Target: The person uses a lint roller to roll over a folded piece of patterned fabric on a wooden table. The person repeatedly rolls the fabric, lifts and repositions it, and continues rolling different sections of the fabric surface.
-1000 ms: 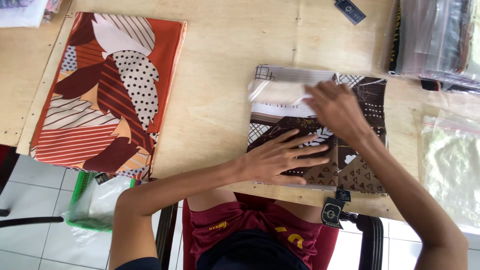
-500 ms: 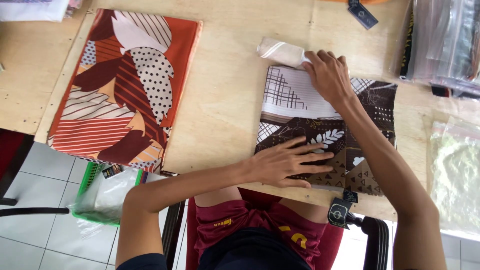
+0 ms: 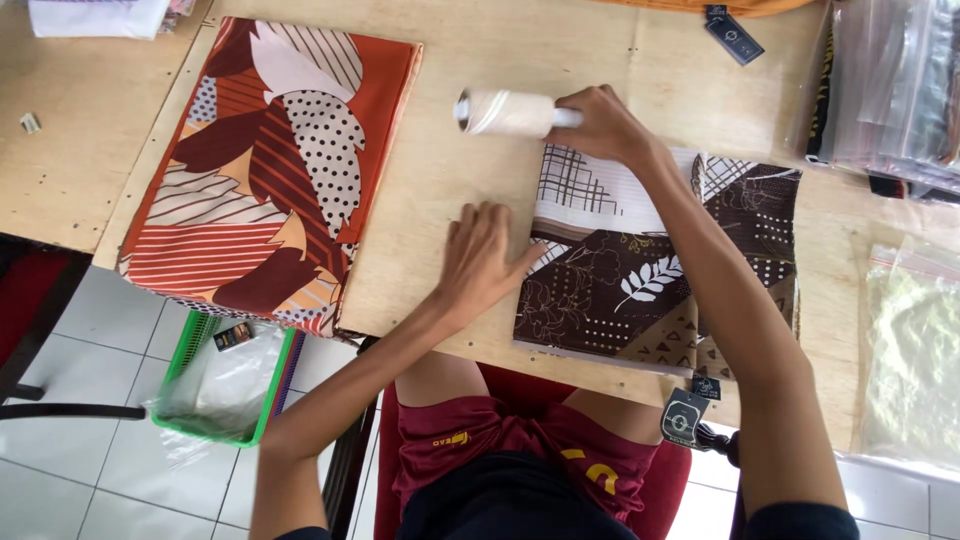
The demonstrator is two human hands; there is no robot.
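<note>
1. Your right hand (image 3: 600, 128) has its fingers curled tight around the handle of a lint roller (image 3: 503, 112), so the cream-coloured roll sticks out to your left, lying sideways just above the wooden table (image 3: 480, 50), past the top left corner of the folded brown cloth (image 3: 655, 265).
2. Your left hand (image 3: 485, 262) lies flat with the fingers spread, palm on the bare wood and fingertips on the left edge of the brown cloth. That looks like a hold-down: it pins the fold so the cloth stays put.
3. The brown cloth sits squarely in front of you at the near edge of the table. It is patterned with a white leaf, dots, triangles and a pale checked panel. A dark hang tag (image 3: 684, 417) dangles below its near edge.
4. Well apart to your left lies one more folded cloth, the orange cloth (image 3: 270, 170), with stripes, dots and maroon leaf shapes, overhanging the table edge. That makes two folded cloths laid flat.
5. To your right, a stack of clear bags (image 3: 890, 85) holds dark items; I cannot tell how many. One pale bag (image 3: 915, 350) lies nearer you.
6. One dark tag (image 3: 735, 35) rests at the far edge.
7. On the tiled floor (image 3: 60, 470) stands one green basket (image 3: 220, 385) with clear plastic in it.
</note>
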